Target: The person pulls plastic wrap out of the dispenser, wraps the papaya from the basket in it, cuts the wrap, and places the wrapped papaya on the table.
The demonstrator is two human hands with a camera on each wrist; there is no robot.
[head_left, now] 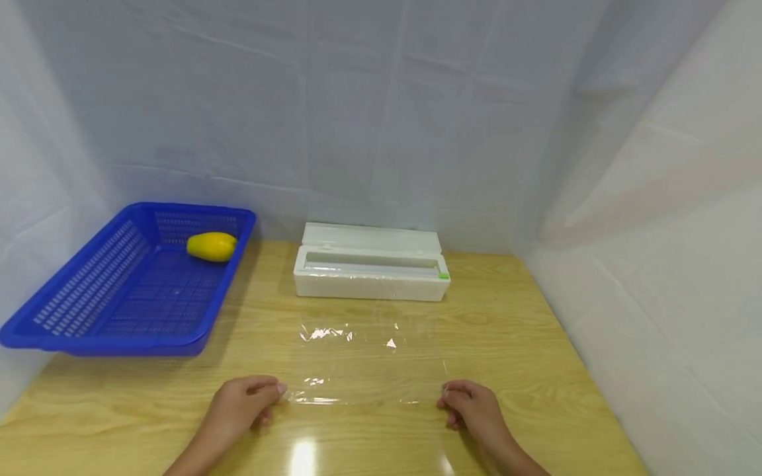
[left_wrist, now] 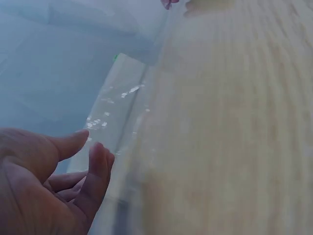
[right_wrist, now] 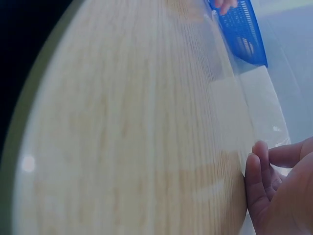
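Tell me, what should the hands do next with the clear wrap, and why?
Probably lay it flat on the table. The left hand and right hand pinch the near corners of the plastic wrap, stretched from the white dispenser box.

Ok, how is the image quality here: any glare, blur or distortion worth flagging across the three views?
Head view: sharp, with lamp glare on the table near the front edge and glints on the cling film stretched between the left hand and right hand. Left wrist view: soft and hazy. Right wrist view: blurred, with the table edge bowed by the lens.
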